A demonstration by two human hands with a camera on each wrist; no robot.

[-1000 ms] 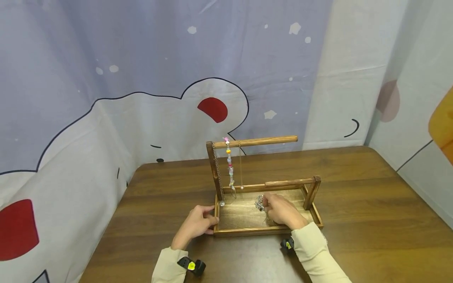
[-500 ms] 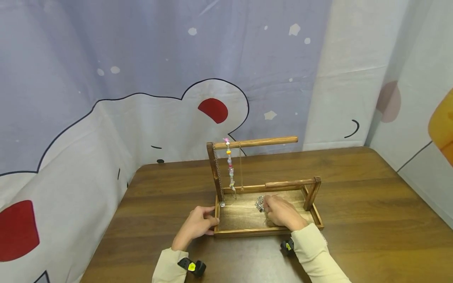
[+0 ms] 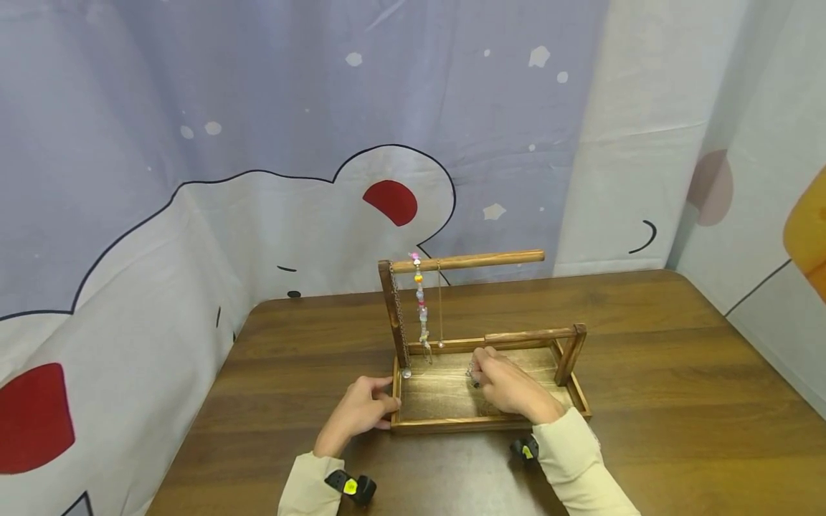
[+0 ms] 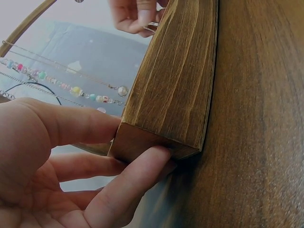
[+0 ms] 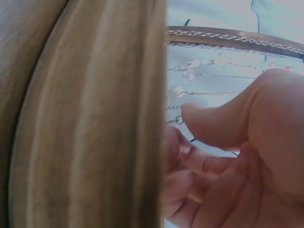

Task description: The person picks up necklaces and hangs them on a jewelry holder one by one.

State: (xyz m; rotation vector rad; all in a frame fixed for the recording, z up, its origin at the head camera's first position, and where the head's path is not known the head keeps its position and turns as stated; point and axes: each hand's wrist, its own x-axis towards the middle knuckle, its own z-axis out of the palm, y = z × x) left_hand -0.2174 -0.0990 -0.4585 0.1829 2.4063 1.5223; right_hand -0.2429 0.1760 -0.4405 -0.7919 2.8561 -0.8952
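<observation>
In the head view a wooden jewelry stand (image 3: 439, 423) has a tray base, a tall upper bar and a low bar at the right. My left hand (image 3: 361, 405) holds its left end; the left wrist view shows fingertips against the tray's corner (image 4: 156, 137). Over the tray floor, my right hand (image 3: 506, 383) pinches a silver chain (image 3: 470, 368), most of it hidden by the hand. Its end ring (image 5: 178, 120) shows by the thumb in the right wrist view. A pastel beaded strand (image 3: 422, 308) and a thin pendant necklace (image 3: 440, 308) hang from the upper bar.
A darker chain (image 3: 399, 315) hangs beside the left post, with a round pendant low down. The stand sits on a brown wooden table (image 3: 645, 401). Behind the table hangs a printed curtain (image 3: 310, 236).
My right hand has shifted slightly left and further over the silver chain, covering more of it. The left hand keeps its place at the tray's end.
</observation>
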